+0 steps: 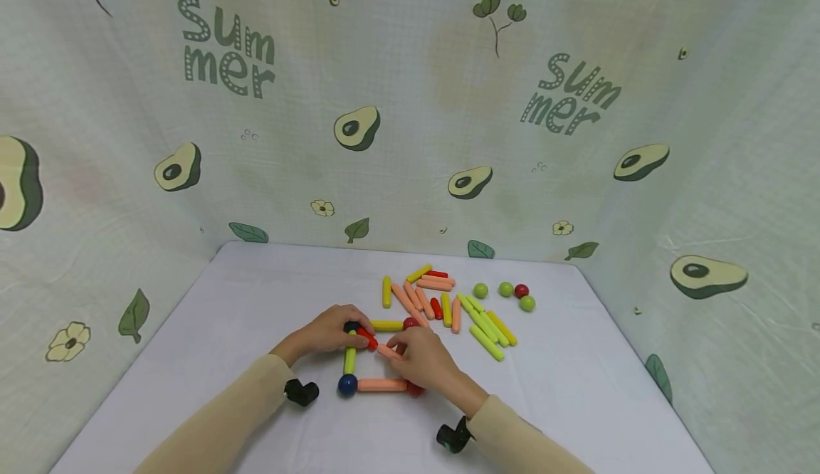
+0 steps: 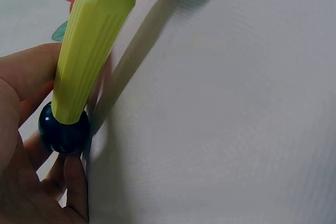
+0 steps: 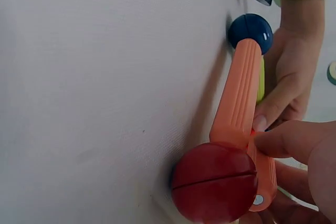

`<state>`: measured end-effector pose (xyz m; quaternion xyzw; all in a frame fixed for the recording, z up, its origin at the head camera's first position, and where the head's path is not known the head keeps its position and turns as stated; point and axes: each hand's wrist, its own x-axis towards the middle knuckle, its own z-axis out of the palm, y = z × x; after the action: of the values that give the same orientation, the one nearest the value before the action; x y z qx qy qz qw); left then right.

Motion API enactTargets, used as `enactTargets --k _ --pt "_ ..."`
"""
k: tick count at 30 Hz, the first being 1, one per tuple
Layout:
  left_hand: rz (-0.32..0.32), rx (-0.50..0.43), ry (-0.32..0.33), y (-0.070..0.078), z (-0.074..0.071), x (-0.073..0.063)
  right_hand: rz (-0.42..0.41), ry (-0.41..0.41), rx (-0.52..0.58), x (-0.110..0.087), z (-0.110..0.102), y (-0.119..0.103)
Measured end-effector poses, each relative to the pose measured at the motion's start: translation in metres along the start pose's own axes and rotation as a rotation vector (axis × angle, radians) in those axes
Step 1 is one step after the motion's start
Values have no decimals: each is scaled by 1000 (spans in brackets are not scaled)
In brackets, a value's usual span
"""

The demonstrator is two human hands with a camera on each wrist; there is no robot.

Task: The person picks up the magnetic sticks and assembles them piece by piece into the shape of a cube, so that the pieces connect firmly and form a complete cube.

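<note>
My left hand [image 1: 334, 329] grips a short red rod [image 1: 367, 339] beside a dark blue ball [image 2: 64, 134], its fingers curling round that ball. Between the thumb and fingers of my right hand [image 1: 426, 359] is an orange rod [image 1: 388, 351]; its silver-tipped end shows in the right wrist view. The orange rod's other end points at the red rod, right at its tip. Both lie inside an outline of a yellow-green rod [image 1: 349, 360], a yellow rod [image 1: 387, 325], another orange rod [image 1: 379, 385], a nearer blue ball [image 1: 348, 386] and two red balls [image 3: 215, 183], partly hidden in the head view.
Beyond the hands lie several loose orange, yellow and red rods [image 1: 436, 284]. To their right are yellow-green rods [image 1: 487, 342], several green balls [image 1: 506, 289] and a red ball [image 1: 522, 290]. A printed cloth [image 1: 410, 196] hangs behind the white table [image 1: 269, 275].
</note>
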<state>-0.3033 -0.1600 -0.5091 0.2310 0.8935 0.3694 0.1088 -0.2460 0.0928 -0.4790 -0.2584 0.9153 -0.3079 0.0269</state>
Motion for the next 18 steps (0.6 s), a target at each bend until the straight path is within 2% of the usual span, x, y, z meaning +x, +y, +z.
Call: enactTargets --k 8,18 --pt "-10 -3 -5 2 0 1 53 -5 -16 4 6 -2" --pt "-4 9 -3 6 -2 -3 51 -10 -16 5 9 -5"
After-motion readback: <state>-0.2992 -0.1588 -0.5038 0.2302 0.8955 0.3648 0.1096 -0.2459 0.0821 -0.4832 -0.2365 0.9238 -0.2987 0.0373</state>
